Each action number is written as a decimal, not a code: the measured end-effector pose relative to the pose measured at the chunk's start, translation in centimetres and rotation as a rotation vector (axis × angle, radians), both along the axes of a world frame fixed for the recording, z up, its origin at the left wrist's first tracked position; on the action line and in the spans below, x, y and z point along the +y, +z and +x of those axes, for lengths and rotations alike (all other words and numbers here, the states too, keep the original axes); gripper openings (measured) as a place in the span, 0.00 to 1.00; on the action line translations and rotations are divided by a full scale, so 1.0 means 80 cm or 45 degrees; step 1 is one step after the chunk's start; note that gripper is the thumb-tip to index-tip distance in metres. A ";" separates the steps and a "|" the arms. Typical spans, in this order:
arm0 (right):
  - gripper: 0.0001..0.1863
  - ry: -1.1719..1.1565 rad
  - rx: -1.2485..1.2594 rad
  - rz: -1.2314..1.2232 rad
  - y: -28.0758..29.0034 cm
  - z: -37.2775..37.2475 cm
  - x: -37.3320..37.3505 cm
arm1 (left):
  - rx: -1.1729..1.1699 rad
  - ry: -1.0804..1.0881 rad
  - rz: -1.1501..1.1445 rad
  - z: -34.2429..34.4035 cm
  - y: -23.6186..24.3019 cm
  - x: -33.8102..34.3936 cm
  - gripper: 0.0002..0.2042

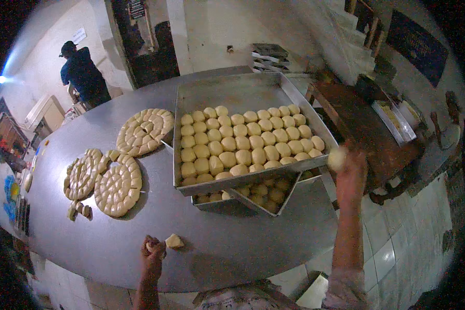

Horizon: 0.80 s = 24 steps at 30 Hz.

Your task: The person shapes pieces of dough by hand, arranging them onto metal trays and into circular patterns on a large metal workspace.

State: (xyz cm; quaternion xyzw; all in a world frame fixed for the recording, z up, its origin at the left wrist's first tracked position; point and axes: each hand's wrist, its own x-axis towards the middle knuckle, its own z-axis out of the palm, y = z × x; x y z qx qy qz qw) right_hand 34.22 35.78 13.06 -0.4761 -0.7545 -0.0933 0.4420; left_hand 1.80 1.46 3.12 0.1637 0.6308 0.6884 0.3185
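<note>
My right hand [352,168] is raised beside the right edge of a large metal tray [227,93], its fingers closed on a round dough ball [337,158]. Rows of smooth, pale dough balls [241,142] fill the tray's near and middle part; bare metal shows along its far side. Low over the near side of the metal table, my left hand [153,251] is closed, with a pale bit that looks like dough between its fingers. Just right of it lies a cut piece of dough [174,241].
More dough-filled trays [274,199] are stacked crookedly underneath. Rounds of divided dough [118,188] lie on the metal table [191,268] at left, small pieces beside them. A brown wooden table [341,108] stands at right. Another person [85,75] is at the far left.
</note>
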 end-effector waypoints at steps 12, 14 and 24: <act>0.12 0.965 0.276 -0.502 0.081 -0.277 0.041 | 0.123 -0.225 -0.153 0.015 0.054 0.010 0.10; 0.10 1.302 0.340 -0.674 0.057 -0.263 -0.062 | 0.489 -0.356 -0.474 0.014 0.070 0.008 0.12; 0.16 0.553 -0.307 -0.886 -0.154 -0.067 -0.257 | 1.188 -0.792 -0.346 -0.054 0.005 0.001 0.18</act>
